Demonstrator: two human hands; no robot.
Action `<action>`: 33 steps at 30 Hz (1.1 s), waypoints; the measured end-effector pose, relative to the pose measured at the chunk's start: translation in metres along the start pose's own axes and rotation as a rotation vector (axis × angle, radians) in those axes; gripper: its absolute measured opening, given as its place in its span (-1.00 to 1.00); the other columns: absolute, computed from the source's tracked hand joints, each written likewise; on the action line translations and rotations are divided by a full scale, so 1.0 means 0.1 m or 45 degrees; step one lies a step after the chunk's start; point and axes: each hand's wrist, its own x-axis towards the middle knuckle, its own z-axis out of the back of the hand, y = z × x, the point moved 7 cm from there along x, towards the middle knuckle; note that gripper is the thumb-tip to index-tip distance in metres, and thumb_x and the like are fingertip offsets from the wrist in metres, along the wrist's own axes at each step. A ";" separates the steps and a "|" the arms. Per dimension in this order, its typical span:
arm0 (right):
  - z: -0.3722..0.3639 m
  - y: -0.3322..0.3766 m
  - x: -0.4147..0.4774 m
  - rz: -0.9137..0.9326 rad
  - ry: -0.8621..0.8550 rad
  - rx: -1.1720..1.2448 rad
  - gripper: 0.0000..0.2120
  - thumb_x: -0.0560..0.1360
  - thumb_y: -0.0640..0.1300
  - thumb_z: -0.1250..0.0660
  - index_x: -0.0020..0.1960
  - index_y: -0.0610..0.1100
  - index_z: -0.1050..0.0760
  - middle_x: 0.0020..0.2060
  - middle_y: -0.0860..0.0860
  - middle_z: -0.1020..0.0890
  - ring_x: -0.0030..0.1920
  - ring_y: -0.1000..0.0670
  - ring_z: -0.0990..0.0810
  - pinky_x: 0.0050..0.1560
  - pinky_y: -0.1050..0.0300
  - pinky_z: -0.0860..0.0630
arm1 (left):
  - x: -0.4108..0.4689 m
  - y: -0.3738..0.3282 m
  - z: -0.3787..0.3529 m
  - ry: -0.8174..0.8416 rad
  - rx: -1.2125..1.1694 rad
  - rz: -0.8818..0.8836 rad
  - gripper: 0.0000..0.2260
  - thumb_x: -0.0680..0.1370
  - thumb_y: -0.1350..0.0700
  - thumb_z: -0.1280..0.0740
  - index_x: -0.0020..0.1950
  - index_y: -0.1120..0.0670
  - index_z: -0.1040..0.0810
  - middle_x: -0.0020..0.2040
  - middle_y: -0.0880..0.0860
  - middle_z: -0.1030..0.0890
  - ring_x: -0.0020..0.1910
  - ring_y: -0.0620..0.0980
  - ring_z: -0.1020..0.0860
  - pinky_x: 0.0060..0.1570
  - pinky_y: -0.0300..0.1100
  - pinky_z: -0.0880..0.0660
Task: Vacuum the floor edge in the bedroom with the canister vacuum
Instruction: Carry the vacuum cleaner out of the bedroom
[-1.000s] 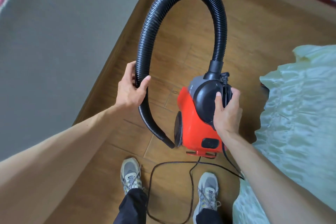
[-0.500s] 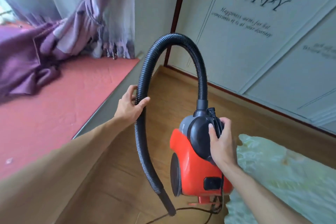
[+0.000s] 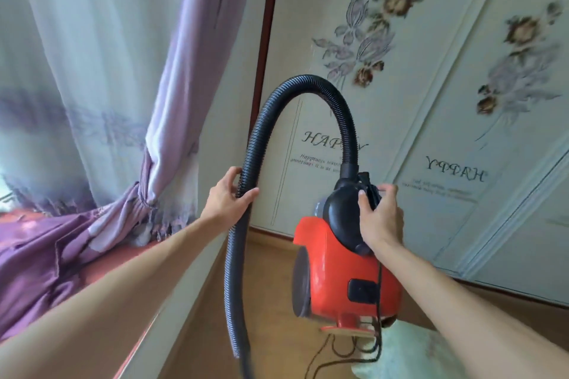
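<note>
The red canister vacuum (image 3: 338, 258) is held up above the wooden floor (image 3: 271, 301) by the right hand (image 3: 380, 215), whose grip is clamped on the black handle (image 3: 341, 209) atop the canister, so the body hangs just below it. Left of the canister, the left hand (image 3: 228, 197) has its grip curled round the ribbed hose (image 3: 308, 83), which arches over from the canister's top. The power cord (image 3: 323, 354) dangles beneath the canister.

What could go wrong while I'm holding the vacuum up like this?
The cord dangles in loops under the lifted red canister, so it could snag or trip you. The hose tip hangs loose below the left hand and might swing into the purple curtain.
</note>
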 end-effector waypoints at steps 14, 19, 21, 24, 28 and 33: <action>1.28 0.52 0.93 -0.069 -0.174 0.266 -0.75 0.56 0.04 -0.35 0.11 -0.05 -0.36 -0.04 -0.19 -0.59 -0.46 -0.13 -0.54 -0.61 0.21 -0.39 | 0.36 -1.42 -0.28 0.018 -0.146 -0.131 -0.45 0.52 -0.15 -0.42 0.44 -0.01 -0.38 0.01 0.11 -0.61 -0.02 0.08 -0.60 0.10 0.01 -0.59; 1.40 0.21 1.38 -0.144 -0.187 0.342 -0.71 0.58 0.04 -0.35 0.14 -0.08 -0.35 -0.02 -0.21 -0.60 -0.40 -0.14 -0.55 -0.60 0.22 -0.39 | 0.67 -1.82 -0.74 0.066 -0.129 -0.147 -0.49 0.53 -0.12 -0.43 0.41 -0.01 -0.37 -0.14 0.13 -0.64 -0.31 -0.02 -0.55 -0.34 -0.19 -0.51; 1.44 0.10 1.56 -0.142 -0.208 0.337 -0.74 0.58 0.04 -0.34 0.10 -0.08 -0.35 -0.06 -0.20 -0.60 -0.39 -0.15 -0.55 -0.60 0.22 -0.38 | 0.80 -1.95 -0.94 0.083 -0.115 -0.158 -0.49 0.54 -0.11 -0.42 0.42 -0.01 -0.36 -0.20 0.12 -0.60 -0.37 -0.04 -0.50 -0.40 -0.21 -0.46; 1.53 -0.02 1.79 -0.107 -0.249 0.333 -0.76 0.57 0.06 -0.34 0.04 -0.04 -0.33 -0.14 -0.18 -0.61 -0.37 -0.16 -0.57 -0.54 0.13 -0.46 | 0.99 -2.12 -1.23 0.094 -0.115 -0.175 -0.46 0.53 -0.12 -0.43 0.44 0.00 -0.35 -0.13 0.17 -0.65 -0.29 0.01 -0.56 -0.29 -0.12 -0.55; 1.71 -0.19 2.13 -0.112 -0.301 0.282 -0.75 0.55 0.10 -0.35 0.01 0.00 -0.33 -0.18 -0.13 -0.63 -0.28 -0.22 -0.65 -0.32 -0.16 -0.65 | 1.22 -2.36 -1.61 0.109 -0.153 -0.187 -0.48 0.54 -0.10 -0.42 0.43 -0.01 -0.35 -0.14 0.14 -0.67 -0.21 0.04 -0.63 -0.23 -0.08 -0.57; 1.94 -0.42 2.45 -0.108 -0.351 0.265 -0.72 0.54 0.11 -0.36 -0.02 -0.08 -0.40 -0.20 -0.14 -0.62 -0.30 -0.21 -0.63 -0.32 -0.23 -0.64 | 1.40 -2.60 -2.03 0.140 -0.161 -0.209 -0.48 0.55 -0.08 -0.42 0.44 -0.01 -0.33 -0.16 0.15 -0.67 -0.25 0.03 -0.62 -0.30 -0.13 -0.55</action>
